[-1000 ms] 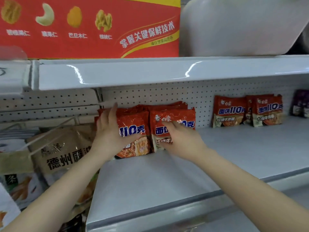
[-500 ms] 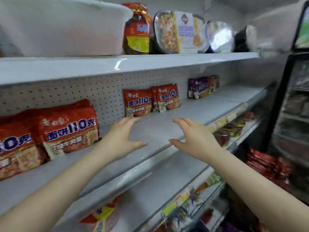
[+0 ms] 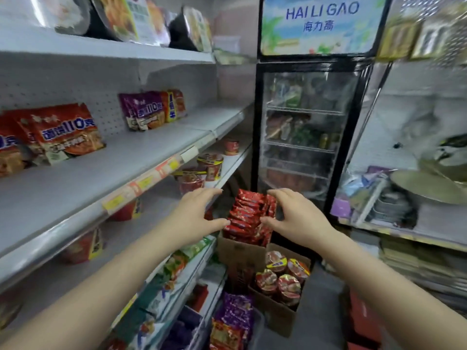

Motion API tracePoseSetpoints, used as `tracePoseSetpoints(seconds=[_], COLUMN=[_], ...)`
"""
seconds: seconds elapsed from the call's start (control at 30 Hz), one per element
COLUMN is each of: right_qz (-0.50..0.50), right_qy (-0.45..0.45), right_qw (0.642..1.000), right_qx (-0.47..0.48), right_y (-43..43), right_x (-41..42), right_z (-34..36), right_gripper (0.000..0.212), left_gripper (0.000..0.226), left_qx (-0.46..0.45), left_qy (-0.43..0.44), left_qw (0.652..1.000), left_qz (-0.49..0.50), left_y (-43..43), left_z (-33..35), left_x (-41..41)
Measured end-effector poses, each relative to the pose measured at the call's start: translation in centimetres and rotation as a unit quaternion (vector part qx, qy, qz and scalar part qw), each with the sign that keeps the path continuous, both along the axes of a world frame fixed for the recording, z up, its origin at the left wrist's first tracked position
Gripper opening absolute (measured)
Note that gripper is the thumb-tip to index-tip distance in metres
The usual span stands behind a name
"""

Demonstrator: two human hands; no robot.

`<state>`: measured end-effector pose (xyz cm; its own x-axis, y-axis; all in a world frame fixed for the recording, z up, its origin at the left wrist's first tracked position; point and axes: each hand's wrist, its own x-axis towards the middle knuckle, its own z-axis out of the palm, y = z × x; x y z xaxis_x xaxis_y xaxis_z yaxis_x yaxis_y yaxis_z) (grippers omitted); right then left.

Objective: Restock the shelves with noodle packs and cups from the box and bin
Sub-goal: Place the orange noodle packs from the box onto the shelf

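Shelf unit [image 3: 131, 157] fills the left side, several tiers, w/ a glass-door fridge [image 3: 305, 127] at the aisle end marked HAI LI GAO. A second rack [image 3: 414, 223] on the right is blurred — contents hard to make out.

Mid shelf carries red noodle packs [image 3: 63, 133] at far left, the leftmost cut off by the frame edge, and purple packs [image 3: 145, 111] further along, leaning on the pegboard back. Tier below holds noodle cups [image 3: 209, 164], partly hidden under the shelf lip. Top tier has bowl-type tubs [image 3: 131, 18], cropped at the top.

On the floor by the fridge: a tall cardboard box [image 3: 240, 251] stuffed w/ red packs [image 3: 249, 218] standing on edge, and just beside it a lower box [image 3: 275, 309] w/ cups [image 3: 280, 276]. A bin [image 3: 255, 327] of purple and red packs sits at the bottom, its rim barely visible.

Both forearms reach toward the tall box. Left hand [image 3: 194, 215] is spread wide, thumb out toward the packs, holding nothing — contact w/ the packs can't be told. Right hand [image 3: 295, 218] is likewise spread, fingers arched over the pack tops, thumb at the stack's side; whether it touches is unclear, nothing gripped.
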<state>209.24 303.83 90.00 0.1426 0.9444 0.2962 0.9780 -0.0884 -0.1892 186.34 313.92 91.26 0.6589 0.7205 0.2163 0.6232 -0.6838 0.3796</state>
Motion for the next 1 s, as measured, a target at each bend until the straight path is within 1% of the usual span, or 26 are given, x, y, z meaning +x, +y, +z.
tracePoseSetpoints(seconds=[0.23, 0.53, 0.67, 0.73, 0.87, 1.0], right_qz=[-0.054, -0.087, -0.097, -0.096, -0.101, -0.099], right_qy=[0.059, 0.129, 0.173, 0.194, 0.225, 0.256], right_qw=[0.996, 0.980, 0.970, 0.963, 0.951, 0.935], right_qx=[-0.042, -0.127, -0.142, -0.161, -0.188, -0.222], right_y=[3.4, 12.2, 17.1, 19.3, 23.7, 27.8], right_x=[6.2, 10.6, 12.1, 12.6, 14.2, 16.7], right_z=[-3.8, -9.2, -11.8, -13.3, -16.6, -20.2], right_gripper=[0.074, 0.073, 0.070, 0.071, 0.071, 0.061], left_gripper=[0.078, 0.071, 0.060, 0.063, 0.065, 0.060], left_qx=[-0.044, -0.178, -0.284, -0.324, -0.383, -0.426], left_qy=[0.009, 0.004, -0.013, -0.020, -0.012, -0.017], left_qw=[0.999, 0.984, 0.958, 0.944, 0.919, 0.894], left_qz=[-0.019, 0.012, 0.036, 0.064, 0.094, 0.137], left_y=[6.0, 18.0, 22.3, 24.2, 27.8, 31.4], left_z=[-2.9, -8.7, -12.8, -15.1, -19.5, -24.8], left_x=[6.3, 12.4, 15.2, 16.4, 18.5, 20.7])
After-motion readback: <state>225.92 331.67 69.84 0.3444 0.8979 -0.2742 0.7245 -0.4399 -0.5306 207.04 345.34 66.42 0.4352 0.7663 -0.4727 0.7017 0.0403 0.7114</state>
